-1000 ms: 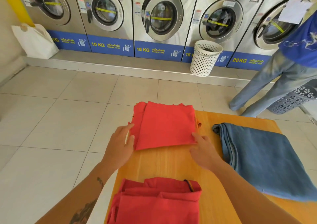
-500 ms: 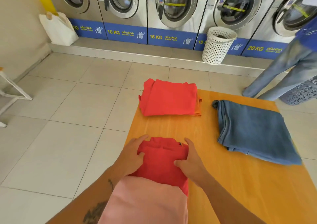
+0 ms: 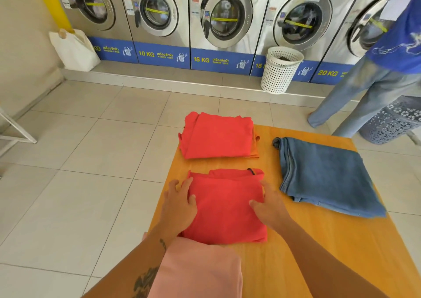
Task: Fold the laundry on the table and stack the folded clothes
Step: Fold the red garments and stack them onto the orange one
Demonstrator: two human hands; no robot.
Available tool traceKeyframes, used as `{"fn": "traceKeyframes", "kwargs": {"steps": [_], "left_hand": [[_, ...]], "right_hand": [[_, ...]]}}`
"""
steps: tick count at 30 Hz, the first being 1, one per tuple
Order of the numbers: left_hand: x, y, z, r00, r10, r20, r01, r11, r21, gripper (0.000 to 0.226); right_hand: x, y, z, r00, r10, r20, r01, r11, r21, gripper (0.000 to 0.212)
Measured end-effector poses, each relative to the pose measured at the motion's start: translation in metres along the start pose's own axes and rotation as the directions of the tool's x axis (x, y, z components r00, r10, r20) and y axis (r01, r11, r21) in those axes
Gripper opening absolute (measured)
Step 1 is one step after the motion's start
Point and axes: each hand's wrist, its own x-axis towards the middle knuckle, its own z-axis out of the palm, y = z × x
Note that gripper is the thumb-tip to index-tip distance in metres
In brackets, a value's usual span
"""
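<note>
A folded red garment (image 3: 224,206) lies near me on the orange wooden table (image 3: 323,252). My left hand (image 3: 180,203) rests flat on its left edge and my right hand (image 3: 270,206) on its right edge, fingers spread, pressing rather than gripping. Beyond it, at the table's far left corner, sits a folded red stack (image 3: 216,135) with an orange layer peeking out underneath. Folded blue jeans (image 3: 325,174) lie on the right side. A pink cloth (image 3: 200,272) fills the bottom of the view, closest to me.
Front-loading washers (image 3: 225,17) line the back wall, with a white perforated basket (image 3: 280,69) and a white bag (image 3: 73,49) on the step. A person in blue (image 3: 373,85) stands at right beside a dark basket (image 3: 394,120). Tiled floor lies left of the table.
My hands left the far red stack and came back to the near red garment. They now lie flatter and wider apart on it, and the garment looks spread out.
</note>
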Motion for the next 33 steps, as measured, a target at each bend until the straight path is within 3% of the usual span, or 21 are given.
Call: {"fn": "traceKeyframes", "kwargs": {"steps": [4,6,8,10,12,18,25,30,33], "left_hand": [[-0.007,0.005,0.006,0.996,0.04,0.079,-0.038,0.999,-0.03,0.055],[-0.005,0.009,0.007,0.992,0.04,0.117,-0.028,0.994,-0.103,0.055],[-0.003,0.012,0.006,0.989,0.029,0.147,0.004,0.976,-0.218,0.052],[-0.001,0.011,0.005,0.987,0.048,0.155,-0.003,0.96,-0.278,0.049],[-0.002,0.01,0.005,0.99,0.058,0.131,-0.013,0.947,-0.321,0.045],[0.001,0.022,-0.004,0.998,0.054,-0.014,-0.055,0.896,-0.441,0.039],[0.054,0.061,-0.046,0.963,0.177,-0.202,-0.251,0.861,-0.442,0.04],[0.133,0.087,-0.069,0.932,0.232,-0.277,-0.327,0.867,-0.376,0.039],[0.181,0.092,-0.071,0.933,0.249,-0.261,-0.333,0.874,-0.354,0.038]], "right_hand": [[-0.003,-0.007,0.017,0.999,-0.035,0.016,0.033,0.995,0.091,0.074],[-0.001,-0.008,0.019,0.999,0.007,0.035,-0.015,0.972,0.236,0.074],[0.001,-0.011,0.017,0.989,0.083,0.118,-0.128,0.883,0.452,0.067],[-0.002,-0.018,0.013,0.975,0.095,0.203,-0.195,0.803,0.563,0.056],[-0.002,-0.021,0.014,0.978,0.077,0.193,-0.172,0.821,0.545,0.05],[0.002,-0.022,0.008,0.996,-0.079,-0.035,0.086,0.944,0.318,0.056],[0.041,-0.065,-0.035,0.939,-0.263,-0.223,0.315,0.917,0.243,0.055],[0.106,-0.118,-0.061,0.899,-0.318,-0.301,0.4,0.876,0.268,0.048],[0.154,-0.14,-0.061,0.899,-0.27,-0.346,0.366,0.897,0.25,0.045]]}}
